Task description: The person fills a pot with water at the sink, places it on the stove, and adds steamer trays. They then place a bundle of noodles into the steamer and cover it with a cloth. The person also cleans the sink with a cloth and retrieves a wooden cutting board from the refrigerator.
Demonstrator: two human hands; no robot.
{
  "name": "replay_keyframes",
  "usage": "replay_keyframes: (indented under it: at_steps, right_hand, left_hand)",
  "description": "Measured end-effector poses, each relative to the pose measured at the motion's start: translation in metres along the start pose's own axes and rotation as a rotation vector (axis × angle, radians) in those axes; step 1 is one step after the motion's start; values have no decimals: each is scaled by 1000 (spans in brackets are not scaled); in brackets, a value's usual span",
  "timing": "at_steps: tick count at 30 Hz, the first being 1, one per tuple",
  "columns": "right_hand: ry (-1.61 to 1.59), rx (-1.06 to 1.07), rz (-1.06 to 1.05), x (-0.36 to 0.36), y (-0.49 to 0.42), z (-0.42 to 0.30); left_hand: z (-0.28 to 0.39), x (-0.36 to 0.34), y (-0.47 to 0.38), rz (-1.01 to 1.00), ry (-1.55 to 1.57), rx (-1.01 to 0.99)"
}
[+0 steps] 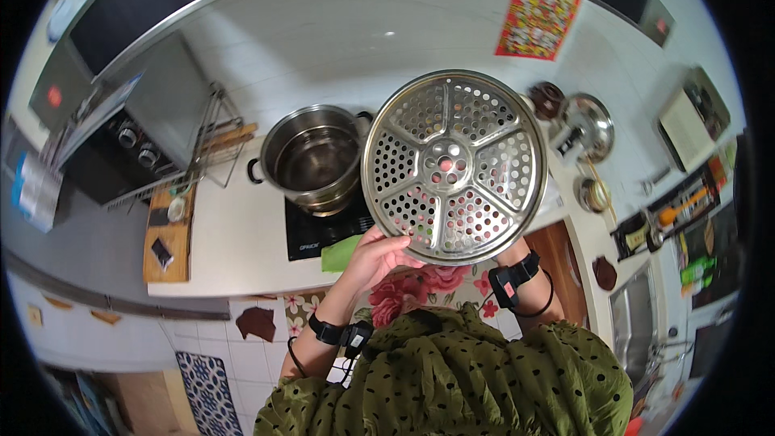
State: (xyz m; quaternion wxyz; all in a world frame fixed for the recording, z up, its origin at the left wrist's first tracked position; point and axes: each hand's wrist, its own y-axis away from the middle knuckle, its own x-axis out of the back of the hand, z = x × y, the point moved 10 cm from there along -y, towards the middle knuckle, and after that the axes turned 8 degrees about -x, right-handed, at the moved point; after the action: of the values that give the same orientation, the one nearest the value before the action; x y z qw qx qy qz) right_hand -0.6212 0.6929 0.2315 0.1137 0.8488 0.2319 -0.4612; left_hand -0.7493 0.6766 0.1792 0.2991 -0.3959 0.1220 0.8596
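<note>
A round perforated metal steamer tray [445, 186] is held up in front of me, over the counter's edge. My left hand [382, 257] grips its lower left rim, thumb on top. My right hand [513, 253] is at the lower right rim, its fingers mostly hidden beneath the tray. Just left of the tray, a steel pot [318, 157] with black handles stands uncovered on the black induction cooktop [303, 236]; its inside looks dark and shiny. A green cloth [340, 253] lies at the cooktop's front edge, partly behind my left forearm.
On the left are a wooden board [169, 266], a wire rack [221, 133] and an oven [139, 139]. A domed metal lid [590, 127], a brown pot [546, 100] and a jar [592, 194] stand at the back right. The sink [633, 321] is at the right.
</note>
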Motion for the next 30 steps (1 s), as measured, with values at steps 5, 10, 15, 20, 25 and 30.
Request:
replay_keyframes:
  at_steps: [5, 10, 15, 20, 25, 30]
  right_hand:
    - [310, -184, 76, -30, -93, 27]
    - [1128, -262, 141, -29, -242, 47]
    - [1912, -347, 312, 31, -364, 74]
    - [2232, -700, 185, 92, -402, 135]
    - [2209, -732, 287, 118, -402, 146]
    - [2136, -883, 261, 128, -396, 150]
  left_hand:
    - [27, 64, 23, 168, -70, -21]
    - [53, 145, 71, 525, -288, -60]
    - [72, 210, 142, 644, -300, -49]
    - [111, 274, 213, 759, -309, -58]
    - [138, 312, 237, 800, -308, -52]
    - [130, 322, 207, 735, -303, 16]
